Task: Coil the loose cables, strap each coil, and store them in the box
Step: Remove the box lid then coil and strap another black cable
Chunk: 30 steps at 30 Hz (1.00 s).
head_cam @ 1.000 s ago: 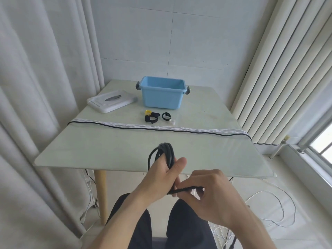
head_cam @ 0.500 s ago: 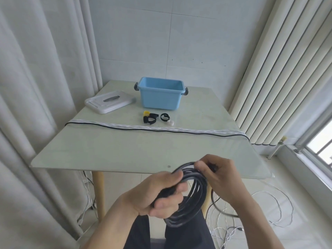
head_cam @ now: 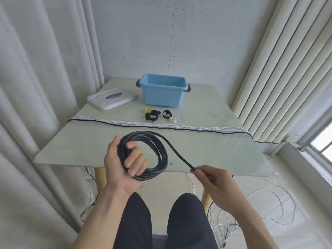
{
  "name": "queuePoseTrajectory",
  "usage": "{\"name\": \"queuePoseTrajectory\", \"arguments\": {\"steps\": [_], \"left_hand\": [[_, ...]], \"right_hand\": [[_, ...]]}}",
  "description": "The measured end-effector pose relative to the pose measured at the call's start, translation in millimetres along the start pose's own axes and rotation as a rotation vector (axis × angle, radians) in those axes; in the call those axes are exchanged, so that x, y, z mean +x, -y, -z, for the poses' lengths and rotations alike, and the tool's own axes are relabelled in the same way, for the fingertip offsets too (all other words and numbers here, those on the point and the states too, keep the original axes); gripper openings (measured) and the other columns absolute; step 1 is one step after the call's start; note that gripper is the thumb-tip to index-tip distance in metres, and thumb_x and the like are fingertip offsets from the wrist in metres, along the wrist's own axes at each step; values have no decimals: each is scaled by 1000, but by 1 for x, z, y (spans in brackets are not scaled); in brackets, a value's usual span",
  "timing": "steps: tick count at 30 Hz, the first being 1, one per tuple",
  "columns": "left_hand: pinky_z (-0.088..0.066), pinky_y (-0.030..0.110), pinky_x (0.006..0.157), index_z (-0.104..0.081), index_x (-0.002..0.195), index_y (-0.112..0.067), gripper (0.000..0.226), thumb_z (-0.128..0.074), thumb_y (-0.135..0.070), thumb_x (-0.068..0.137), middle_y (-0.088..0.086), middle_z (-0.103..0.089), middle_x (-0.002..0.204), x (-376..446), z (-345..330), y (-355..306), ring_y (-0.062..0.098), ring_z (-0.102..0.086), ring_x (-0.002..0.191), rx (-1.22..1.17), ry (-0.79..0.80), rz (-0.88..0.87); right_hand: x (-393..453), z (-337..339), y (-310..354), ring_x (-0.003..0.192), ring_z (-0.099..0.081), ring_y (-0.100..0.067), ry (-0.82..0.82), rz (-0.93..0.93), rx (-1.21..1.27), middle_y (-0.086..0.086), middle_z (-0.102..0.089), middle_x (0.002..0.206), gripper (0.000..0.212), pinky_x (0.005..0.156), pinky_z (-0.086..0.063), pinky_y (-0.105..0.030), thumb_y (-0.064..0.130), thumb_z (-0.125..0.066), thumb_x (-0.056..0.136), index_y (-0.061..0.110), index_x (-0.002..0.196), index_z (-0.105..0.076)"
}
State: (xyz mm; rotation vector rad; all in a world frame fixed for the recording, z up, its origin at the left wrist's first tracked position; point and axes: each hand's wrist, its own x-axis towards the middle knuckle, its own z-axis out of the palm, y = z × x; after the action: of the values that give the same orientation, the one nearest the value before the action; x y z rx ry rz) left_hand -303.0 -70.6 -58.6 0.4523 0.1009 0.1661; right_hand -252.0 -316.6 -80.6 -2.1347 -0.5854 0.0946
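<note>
Black cable (head_cam: pixel 143 155): left hand (head_cam: pixel 124 162) is gripping the gathered loops to keep them together; right hand (head_cam: pixel 212 182) is pinching the free run, likely guiding another turn.

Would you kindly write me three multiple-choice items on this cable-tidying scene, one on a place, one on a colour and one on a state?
1. Where does the white lid lie?
A. On the box
B. On the table, left of the box
C. On the floor

2. What colour is the box?
A. Light blue
B. Red
C. Green

3. What is the left hand doing?
A. Resting flat on the table
B. Gripping the black cable coil
C. Holding a strap

Answers:
1 B: the white lid lies flat on the table, beside the box on its left.
2 A: the box's walls are light blue, with grey handles.
3 B: the left hand has its fingers curled round the black cable coil, while the right hand pinches the cable's loose run.
</note>
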Motion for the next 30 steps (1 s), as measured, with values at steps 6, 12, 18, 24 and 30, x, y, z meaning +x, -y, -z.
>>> {"name": "queuePoseTrajectory", "arguments": {"steps": [6, 12, 18, 24, 30], "left_hand": [[-25, 21, 34, -44, 66, -20, 44, -34, -46, 99, -10, -31, 41, -3, -9, 1, 8, -28, 29, -258, -87, -106], [-32, 22, 43, -41, 69, -19, 49, -33, -56, 101, -3, -35, 52, 4, -22, 0, 16, -33, 40, -13, -356, -379], [-34, 29, 49, -47, 66, -16, 44, -43, -39, 104, 2, -47, 49, -1, -31, 19, 24, -44, 42, 514, -449, -377], [-43, 46, 69, -61, 60, -20, 52, -42, -43, 103, 14, -56, 54, -9, -20, 33, 35, -49, 59, 1002, -54, -4], [-45, 33, 69, -52, 84, -10, 50, -41, -56, 98, 1, -58, 59, -16, -23, 43, 21, -53, 59, 1207, 201, 223]], "right_hand": [[-2, -13, 18, 50, -34, -12, 132, 0, -176, 6, -40, 50, 24, 53, -31, -21, 38, -55, 100, 26, 87, -71], [-18, -26, 35, 58, -48, -11, 269, 57, -346, 16, -53, 55, 19, 53, -36, -19, 40, -52, 94, 32, 101, -68], [-19, -23, 44, 72, -46, -2, 228, 318, -391, 22, -53, 75, 26, 79, -35, -15, 30, -51, 97, 37, 115, -68], [-5, -4, 46, 73, -53, 4, 18, 513, -372, 21, -64, 71, 9, 87, -39, -25, 40, -76, 78, 35, 85, -75], [-3, 3, 50, 72, -53, 2, -51, 612, -207, 19, -63, 72, 32, 72, -40, -14, 49, -88, 58, 31, 76, -68]]}}
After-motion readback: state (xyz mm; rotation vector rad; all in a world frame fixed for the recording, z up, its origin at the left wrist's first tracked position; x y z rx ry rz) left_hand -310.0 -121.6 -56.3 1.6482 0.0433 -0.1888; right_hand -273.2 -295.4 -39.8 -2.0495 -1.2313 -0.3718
